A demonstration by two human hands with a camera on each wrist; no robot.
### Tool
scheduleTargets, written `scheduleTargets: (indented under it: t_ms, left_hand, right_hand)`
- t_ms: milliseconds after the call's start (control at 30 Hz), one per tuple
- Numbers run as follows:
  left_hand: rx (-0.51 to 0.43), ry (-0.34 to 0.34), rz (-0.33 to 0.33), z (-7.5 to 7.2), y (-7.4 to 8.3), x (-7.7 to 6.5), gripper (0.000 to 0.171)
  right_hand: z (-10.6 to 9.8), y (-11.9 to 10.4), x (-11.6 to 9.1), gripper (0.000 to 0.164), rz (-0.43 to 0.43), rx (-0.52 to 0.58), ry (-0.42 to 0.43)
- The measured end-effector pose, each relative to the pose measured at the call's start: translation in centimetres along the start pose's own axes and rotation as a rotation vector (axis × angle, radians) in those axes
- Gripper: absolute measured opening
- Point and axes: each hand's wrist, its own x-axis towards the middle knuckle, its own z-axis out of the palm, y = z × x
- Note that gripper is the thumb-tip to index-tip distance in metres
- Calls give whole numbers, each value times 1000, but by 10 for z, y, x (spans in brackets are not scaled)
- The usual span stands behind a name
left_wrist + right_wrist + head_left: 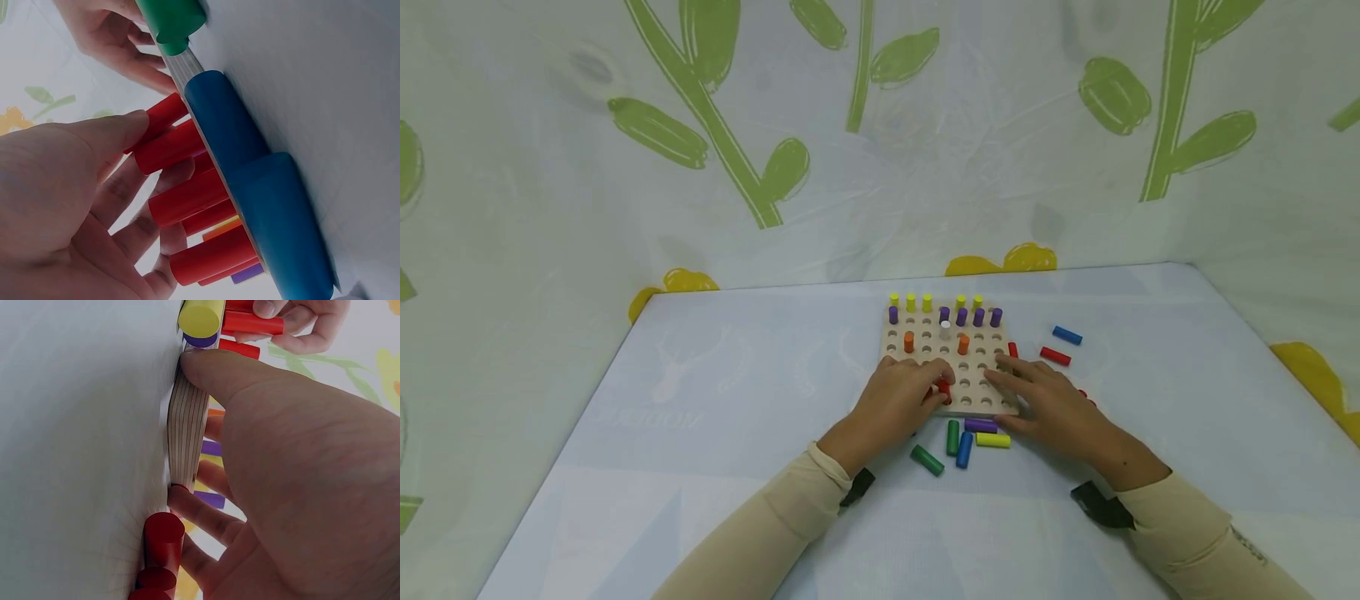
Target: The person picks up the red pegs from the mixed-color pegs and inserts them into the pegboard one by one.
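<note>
A wooden pegboard [973, 406] with rows of round holes lies on the table. My left hand [898, 396] is over its near left part, thumb and fingers pinching a red peg [165, 115] that stands at the board. Several more red pegs [190, 200] stand beside it, mostly hidden by the hand in the head view. My right hand [1056, 408] rests at the board's right side, fingers spread and relaxed, thumb [212, 365] against the near edge. Yellow pegs [911, 302], purple pegs [962, 317], orange pegs [909, 342] and a white peg [945, 330] stand farther back.
Loose green [927, 460], blue [964, 450], purple [981, 426] and yellow [993, 440] pegs lie in front of the board. To its right lie another blue peg [1067, 335] and red pegs [1056, 357]. A patterned curtain [925, 183] hangs behind the table.
</note>
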Motion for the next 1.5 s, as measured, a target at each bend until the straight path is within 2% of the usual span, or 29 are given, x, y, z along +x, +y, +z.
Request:
scheduleTargets:
  t_ms: [400,633,733,833,933,1000,1200,1367,1500]
  left_hand:
    - [22,-7,7,-1,1,0,19]
    - [40,28,32,-5,1,-3,22]
    - [35,40,6,-14,-2,-8,27]
    - [22,41,-48,-24,-10,-15,33]
    - [18,9,-114,-32,-20,-21,43]
    - [5,-36,-166,-34,-26,-24,51]
    - [-32,-165,-280,-32,-40,-25,71]
    - [-42,-241,-302,-29,-45,-22,77]
    - [-38,-262,-301,-30,-47,-21,77]
  right_hand:
    - [-1,0,1,70,-6,13,-8]
    - [1,-1,0,68,-14,33,8]
    - [3,-2,0,68,-21,39,5]
    - [3,-2,-1,69,-17,18,5]
    - [1,-2,-2,70,-7,3,5]
    - [0,-2,-3,70,-5,5,2]
    - [1,1,-3,69,2,4,-6]
    - [2,2,-3,70,-12,-14,-4]
    - [2,2,-2,69,-20,-23,-7]
